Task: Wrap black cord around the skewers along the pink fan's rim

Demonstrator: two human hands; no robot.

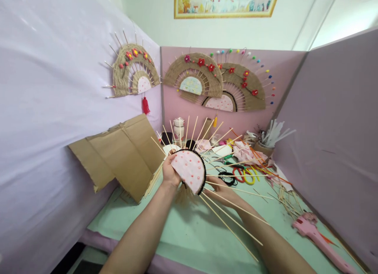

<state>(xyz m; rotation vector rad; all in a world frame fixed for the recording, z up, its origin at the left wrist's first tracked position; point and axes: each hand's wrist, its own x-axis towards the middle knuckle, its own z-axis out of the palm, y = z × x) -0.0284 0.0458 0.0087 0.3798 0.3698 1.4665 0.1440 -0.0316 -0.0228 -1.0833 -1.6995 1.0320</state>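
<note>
My left hand (171,172) grips the left corner of a half-round fan frame, its thumb on the front. The frame's face (189,169) is pale pink cloth with small pink flowers, edged in black trim along the curve. Thin wooden sticks (220,162) spread outward from that curve. At the lower right edge, my right hand (221,192) holds the frame among the sticks, with its fingertips partly hidden behind it. A beige tassel-like bunch of fibres (185,195) hangs below the straight edge, blurred.
Scissors (249,176), black cord (227,178) and pink cloth scraps (248,152) lie behind the fan. A pink glue gun (321,240) rests at right near loose sticks (285,201). Cardboard (124,155) leans at left. Finished twine fans (193,75) hang on the partitions.
</note>
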